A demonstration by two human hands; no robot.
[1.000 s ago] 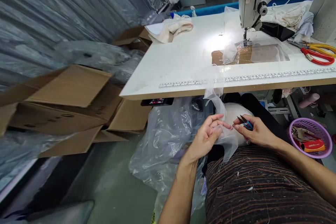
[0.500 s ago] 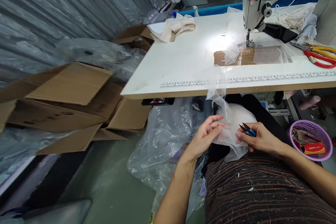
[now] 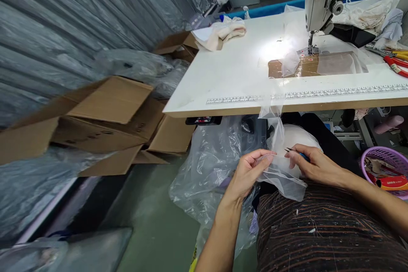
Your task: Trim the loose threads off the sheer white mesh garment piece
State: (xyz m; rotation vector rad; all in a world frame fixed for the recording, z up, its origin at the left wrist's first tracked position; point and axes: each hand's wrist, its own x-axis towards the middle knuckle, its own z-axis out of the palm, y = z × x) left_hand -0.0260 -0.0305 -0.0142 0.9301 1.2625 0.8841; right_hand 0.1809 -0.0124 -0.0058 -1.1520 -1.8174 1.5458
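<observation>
Currently | left hand (image 3: 251,171): fingers pinched on sheer fabric (image 3: 288,183) | right hand (image 3: 310,164): fingers curled round blue snips (image 3: 303,155), tips near fabric | fabric: mostly below tabletop (image 3: 229,76), trailing over its front edge | progress: handwork seemingly under way, no finished cut discernible; remainder unclear

Print too small or blurred to read marks a cardboard box (image 3: 102,134), the ruler (image 3: 318,94) along a sewing table (image 3: 223,76) and a red carton (image 3: 395,182).
</observation>
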